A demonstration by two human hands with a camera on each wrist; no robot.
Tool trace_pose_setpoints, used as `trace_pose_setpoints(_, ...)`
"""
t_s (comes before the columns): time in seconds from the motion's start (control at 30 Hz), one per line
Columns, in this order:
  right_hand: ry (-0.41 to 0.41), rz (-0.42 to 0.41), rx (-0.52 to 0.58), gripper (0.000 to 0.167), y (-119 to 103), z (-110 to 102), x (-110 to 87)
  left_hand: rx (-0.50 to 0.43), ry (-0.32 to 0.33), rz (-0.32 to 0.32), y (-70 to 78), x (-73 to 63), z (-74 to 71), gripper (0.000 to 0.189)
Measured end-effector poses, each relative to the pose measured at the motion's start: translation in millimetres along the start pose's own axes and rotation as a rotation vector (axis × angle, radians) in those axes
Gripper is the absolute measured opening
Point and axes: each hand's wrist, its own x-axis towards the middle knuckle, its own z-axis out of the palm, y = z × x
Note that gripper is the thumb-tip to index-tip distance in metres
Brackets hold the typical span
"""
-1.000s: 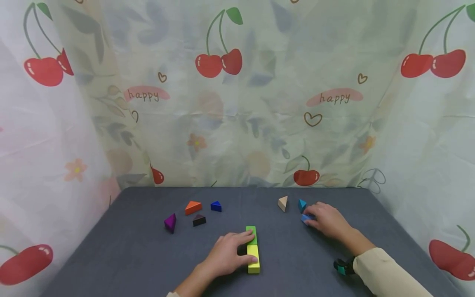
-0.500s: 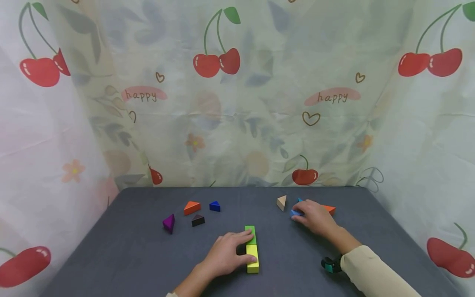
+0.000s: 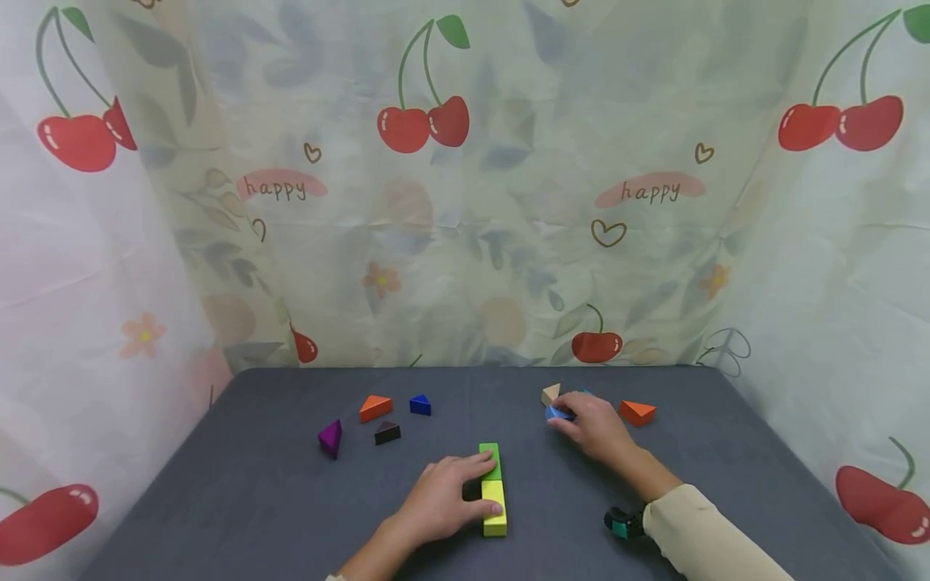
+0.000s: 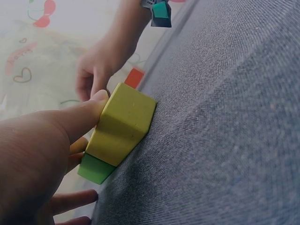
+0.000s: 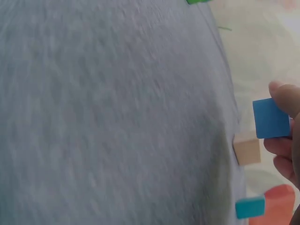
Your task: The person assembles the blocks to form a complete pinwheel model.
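Observation:
My right hand [image 3: 597, 428] pinches a blue triangular block [image 3: 556, 414] between thumb and fingers; the right wrist view shows the block's flat square face. Just behind it are a beige triangular block [image 3: 550, 393] and a teal block [image 5: 250, 207], which the hand mostly hides in the head view. My left hand [image 3: 443, 496] rests on two blocks lying end to end, its thumb on the yellow block [image 3: 494, 520] and its fingertips on the green block [image 3: 490, 449] beyond. In the left wrist view, the yellow block's near end [image 4: 136, 105] faces the camera.
To the right lies an orange triangular block [image 3: 638, 413]. At the back left lie another orange block [image 3: 375, 407], a dark blue one [image 3: 420, 405], a black one [image 3: 387, 433] and a purple one [image 3: 330, 440]. A printed curtain [image 3: 450, 266] stands behind the grey table [image 3: 240, 500].
My right hand has moved left with the blue triangular block, towards the beige one. The orange block on the right has come into sight. My left hand stays on the yellow and green blocks.

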Motion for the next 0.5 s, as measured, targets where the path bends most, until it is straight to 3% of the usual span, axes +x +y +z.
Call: trace_pose_setpoints(0.5, -0.002, 0.052, 0.116, 0.022, -23.9, 17.8, 11.4, -0.004, 0.018, 0.020, -0.2, -0.2, 0.2, 0.068)
